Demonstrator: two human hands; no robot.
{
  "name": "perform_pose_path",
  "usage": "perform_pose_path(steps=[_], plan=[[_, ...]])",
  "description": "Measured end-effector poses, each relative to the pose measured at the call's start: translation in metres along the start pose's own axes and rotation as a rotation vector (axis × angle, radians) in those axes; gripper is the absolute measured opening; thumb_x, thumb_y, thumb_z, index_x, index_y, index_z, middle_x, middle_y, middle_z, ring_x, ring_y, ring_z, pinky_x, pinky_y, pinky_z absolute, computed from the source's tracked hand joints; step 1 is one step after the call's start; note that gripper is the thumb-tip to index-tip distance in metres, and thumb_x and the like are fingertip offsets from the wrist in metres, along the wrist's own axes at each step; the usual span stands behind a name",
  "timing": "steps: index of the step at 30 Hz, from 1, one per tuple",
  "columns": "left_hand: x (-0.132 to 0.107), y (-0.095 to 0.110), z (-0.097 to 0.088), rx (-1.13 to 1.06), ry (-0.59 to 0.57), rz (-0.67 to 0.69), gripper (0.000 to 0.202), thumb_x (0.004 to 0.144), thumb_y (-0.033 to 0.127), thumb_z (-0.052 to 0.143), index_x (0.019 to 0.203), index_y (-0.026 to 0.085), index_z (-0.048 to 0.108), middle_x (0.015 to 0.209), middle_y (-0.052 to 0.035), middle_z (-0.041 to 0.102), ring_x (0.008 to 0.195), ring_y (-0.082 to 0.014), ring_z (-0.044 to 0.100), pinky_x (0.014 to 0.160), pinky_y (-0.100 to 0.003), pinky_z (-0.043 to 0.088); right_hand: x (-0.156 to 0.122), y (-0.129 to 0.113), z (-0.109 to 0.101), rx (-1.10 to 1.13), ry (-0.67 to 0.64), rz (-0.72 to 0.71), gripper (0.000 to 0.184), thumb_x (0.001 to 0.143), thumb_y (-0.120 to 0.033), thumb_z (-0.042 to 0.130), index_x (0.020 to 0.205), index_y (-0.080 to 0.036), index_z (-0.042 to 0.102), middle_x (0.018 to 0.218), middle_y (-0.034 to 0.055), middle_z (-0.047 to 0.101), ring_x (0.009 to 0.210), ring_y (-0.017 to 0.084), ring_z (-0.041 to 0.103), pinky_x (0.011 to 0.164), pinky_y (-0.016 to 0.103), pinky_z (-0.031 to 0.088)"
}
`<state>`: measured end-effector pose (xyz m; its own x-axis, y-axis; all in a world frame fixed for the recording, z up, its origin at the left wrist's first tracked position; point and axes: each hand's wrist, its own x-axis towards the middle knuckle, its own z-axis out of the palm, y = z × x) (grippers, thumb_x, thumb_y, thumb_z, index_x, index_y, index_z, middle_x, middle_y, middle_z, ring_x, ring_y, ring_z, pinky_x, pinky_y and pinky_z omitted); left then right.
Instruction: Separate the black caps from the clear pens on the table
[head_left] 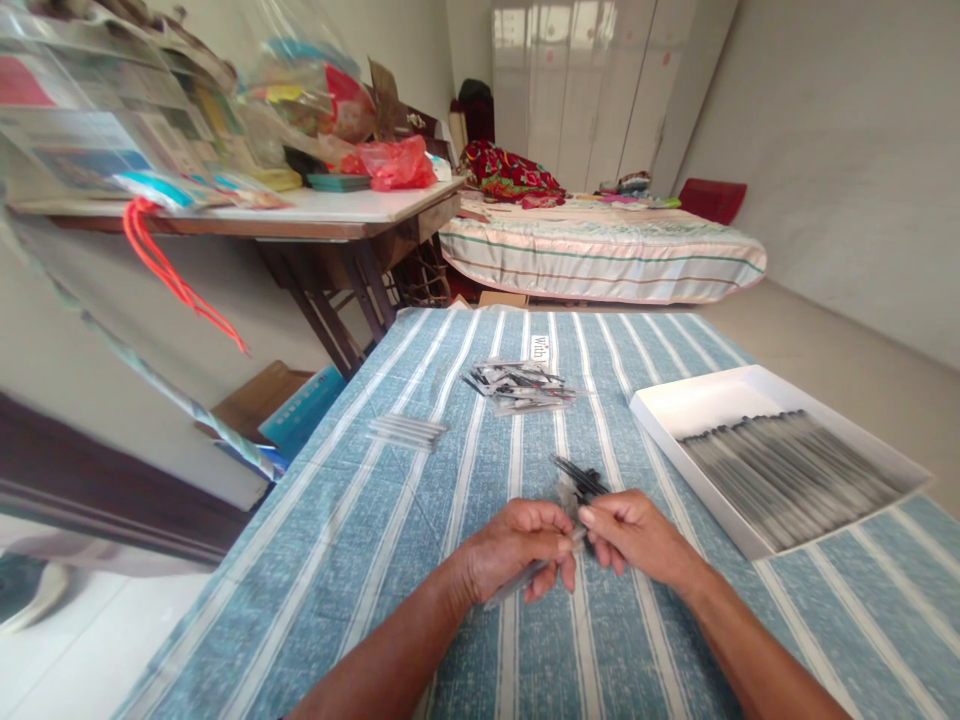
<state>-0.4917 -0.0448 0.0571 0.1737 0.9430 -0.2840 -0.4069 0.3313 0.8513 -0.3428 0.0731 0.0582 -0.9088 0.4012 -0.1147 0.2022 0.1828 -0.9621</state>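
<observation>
Forearms [394, 640], clear sleeve [516, 585] between both hands [517, 545]

Soft, fairly bright light spreads over the tablecloth [360, 530], leaving only faint shadows. Beyond it, the glossy wardrobe [592, 90] carries pale glare. Left of it, space under the desk [330, 208] is dim; bags [75, 150] smear and stretch toward the view's edge. Over it, the plastic sleeve [517, 585] looks blurred.

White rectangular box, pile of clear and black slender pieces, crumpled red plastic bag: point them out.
White rectangular box [694, 402]: head view, bare inside surface.
Pile of clear and black slender pieces [520, 385]: head view, its middle.
Crumpled red plastic bag [401, 163]: head view, its front.
</observation>
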Motion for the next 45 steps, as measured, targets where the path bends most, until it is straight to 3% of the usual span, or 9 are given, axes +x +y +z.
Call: perform_pose_path(steps=[4,9,14,18,23,28,32,37,45], plan=[[0.0002,0.0022,0.0003,0.001,0.019,0.008,0.010,0.073,0.021,0.056,0.079,0.013,0.052,0.061,-0.0030,0.064,0.032,-0.0058,0.046,0.031,-0.016,0.033,0.0012,0.0027,0.0010,0.062,-0.003,-0.001,0.029,0.077,-0.044,0.055,0.076,-0.015,0.053,0.054,-0.0026,0.058,0.040,0.007,0.050,0.036,0.015,0.034],[-0.0007,0.0036,0.0007,0.010,0.011,-0.012,0.011,0.072,0.020,0.056,0.080,0.014,0.051,0.060,-0.0025,0.065,0.031,-0.0059,0.046,0.031,-0.016,0.032,0.0023,0.0075,0.0038,0.033,0.011,0.041,0.044,0.083,-0.049,0.043,0.056,-0.015,0.048,0.044,-0.0017,0.054,0.033,0.006,0.046,0.034,0.015,0.032],[-0.0007,0.0040,0.0015,0.005,0.036,0.002,0.010,0.071,0.019,0.056,0.079,0.014,0.052,0.059,-0.0025,0.065,0.030,-0.0059,0.045,0.030,-0.016,0.031,0.0029,0.0067,0.0026,0.092,0.016,0.011,0.030,0.076,-0.045,0.056,0.073,-0.016,0.052,0.053,-0.0025,0.057,0.039,0.007,0.050,0.035,0.015,0.034],[-0.0009,0.0047,0.0026,0.007,0.055,-0.012,0.011,0.070,0.021,0.058,0.076,0.015,0.052,0.057,-0.0018,0.064,0.029,-0.0060,0.044,0.029,-0.016,0.030,0.0044,0.0071,0.0050,0.071,0.032,0.052,0.044,0.082,-0.050,0.044,0.057,-0.015,0.048,0.044,-0.0015,0.053,0.032,0.005,0.044,0.032,0.015,0.030],[-0.0006,0.0050,0.0030,0.009,0.074,0.009,0.010,0.070,0.020,0.056,0.077,0.014,0.052,0.057,-0.0020,0.064,0.029,-0.0057,0.044,0.028,-0.016,0.030,0.0055,0.0073,0.0075,0.125,0.022,0.040,0.034,0.077,-0.049,0.053,0.072,-0.015,0.052,0.051,-0.0023,0.057,0.037,0.006,0.048,0.033,0.014,0.032],[-0.0008,0.0057,0.0027,0.021,0.075,-0.008,0.013,0.069,0.023,0.059,0.076,0.014,0.052,0.057,-0.0013,0.064,0.028,-0.0053,0.043,0.029,-0.016,0.030,0.0068,0.0095,0.0088,0.119,0.041,0.080,0.048,0.083,-0.054,0.039,0.057,-0.014,0.048,0.042,-0.0011,0.053,0.030,0.006,0.044,0.030,0.014,0.029],[-0.0003,0.0057,0.0036,0.029,0.096,0.000,0.014,0.069,0.025,0.060,0.076,0.014,0.053,0.057,-0.0011,0.064,0.029,-0.0053,0.044,0.029,-0.015,0.029,0.0076,0.0077,0.0068,0.198,0.023,0.050,0.036,0.078,-0.051,0.050,0.075,-0.015,0.051,0.052,-0.0015,0.059,0.036,0.007,0.049,0.032,0.014,0.033],[0.0008,0.0041,0.0042,0.036,0.089,0.001,0.016,0.069,0.025,0.061,0.077,0.014,0.052,0.057,-0.0010,0.064,0.029,-0.0054,0.044,0.029,-0.015,0.030,0.0078,0.0065,0.0049,0.149,0.050,0.092,0.044,0.081,-0.054,0.043,0.059,-0.015,0.046,0.043,-0.0021,0.054,0.030,0.006,0.044,0.030,0.014,0.029],[0.0011,0.0044,0.0032,0.063,0.135,0.023,0.014,0.068,0.021,0.061,0.077,0.014,0.053,0.055,-0.0003,0.063,0.029,-0.0052,0.044,0.029,-0.015,0.030,0.0053,0.0051,0.0030,0.154,0.003,0.084,0.040,0.079,-0.052,0.048,0.062,-0.015,0.046,0.047,-0.0025,0.055,0.033,0.006,0.046,0.030,0.014,0.029]])
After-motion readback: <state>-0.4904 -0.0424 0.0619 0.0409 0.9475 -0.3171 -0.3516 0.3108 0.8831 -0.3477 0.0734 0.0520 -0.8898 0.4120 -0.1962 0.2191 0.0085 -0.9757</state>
